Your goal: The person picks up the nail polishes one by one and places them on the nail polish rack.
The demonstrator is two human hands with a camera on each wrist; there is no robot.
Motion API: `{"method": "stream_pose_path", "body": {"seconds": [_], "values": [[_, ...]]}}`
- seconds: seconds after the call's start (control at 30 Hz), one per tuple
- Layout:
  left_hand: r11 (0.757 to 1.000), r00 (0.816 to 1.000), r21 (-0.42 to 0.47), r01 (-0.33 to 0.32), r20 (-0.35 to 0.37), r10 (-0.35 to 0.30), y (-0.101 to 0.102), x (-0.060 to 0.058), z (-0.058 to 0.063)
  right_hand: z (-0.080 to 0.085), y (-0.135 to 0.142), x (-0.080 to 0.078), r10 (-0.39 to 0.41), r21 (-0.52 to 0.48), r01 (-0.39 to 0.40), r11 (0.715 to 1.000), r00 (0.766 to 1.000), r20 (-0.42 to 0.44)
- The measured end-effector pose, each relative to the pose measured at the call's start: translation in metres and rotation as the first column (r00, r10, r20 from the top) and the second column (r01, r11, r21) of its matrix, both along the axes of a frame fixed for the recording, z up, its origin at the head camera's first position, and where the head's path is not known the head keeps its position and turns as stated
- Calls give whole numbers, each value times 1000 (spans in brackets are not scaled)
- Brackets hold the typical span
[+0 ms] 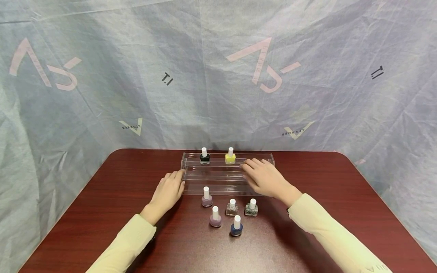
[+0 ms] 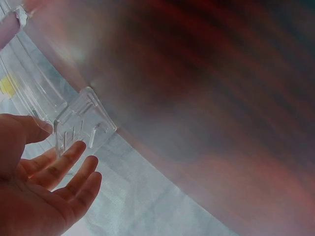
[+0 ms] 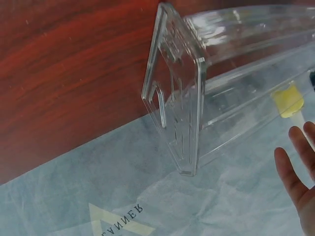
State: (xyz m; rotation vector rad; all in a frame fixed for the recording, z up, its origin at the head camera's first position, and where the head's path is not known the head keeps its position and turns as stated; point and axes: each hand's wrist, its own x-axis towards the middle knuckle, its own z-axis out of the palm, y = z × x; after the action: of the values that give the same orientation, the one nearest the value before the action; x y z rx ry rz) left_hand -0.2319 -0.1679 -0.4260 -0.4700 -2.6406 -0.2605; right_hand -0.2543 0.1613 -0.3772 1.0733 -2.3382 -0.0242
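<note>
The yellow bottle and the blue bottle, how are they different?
The yellow bottle has bright contents; the blue bottle is dark. The yellow bottle looks squarish, while the blue bottle looks rounder. The yellow bottle stands on the clear rack; the blue bottle stands on the table. Both are upright with white caps.

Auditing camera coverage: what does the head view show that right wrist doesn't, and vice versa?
Head only: left hand, cream sleeves, and five white-capped glass polish bottles in front of the clear plastic stepped rack: two mauve bottles, two speckled bottles, one dark blue bottle.

Right wrist only: the slot-shaped outline on the rack's end panel, close up.

Both: rack, right hand, white-capped yellow polish bottle, red-brown wood-grain table, grey printed cloth. A dark sliver at right wrist's edge may be the black bottle.
</note>
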Motion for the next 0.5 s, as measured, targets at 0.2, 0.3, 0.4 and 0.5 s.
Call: {"method": "stream_pose_path", "body": {"seconds": [0.2,0.3,0.4,0.5], "values": [[1000,1000,-3,-2,7,2,0,0,0,-5,3,8,16,-11,-16,1000,1000,2],[1000,1000,-3,-5,13,5,0,0,1,-7,4,13,27,-18,-27,999,1000,2],[1000,1000,-2,-5,13,5,0,0,1,-9,6,17,38,-21,-38,999,999,-6],[1000,1000,1,-4,12,4,0,0,1,-11,7,21,51,-18,-51,999,999,-14]]}}
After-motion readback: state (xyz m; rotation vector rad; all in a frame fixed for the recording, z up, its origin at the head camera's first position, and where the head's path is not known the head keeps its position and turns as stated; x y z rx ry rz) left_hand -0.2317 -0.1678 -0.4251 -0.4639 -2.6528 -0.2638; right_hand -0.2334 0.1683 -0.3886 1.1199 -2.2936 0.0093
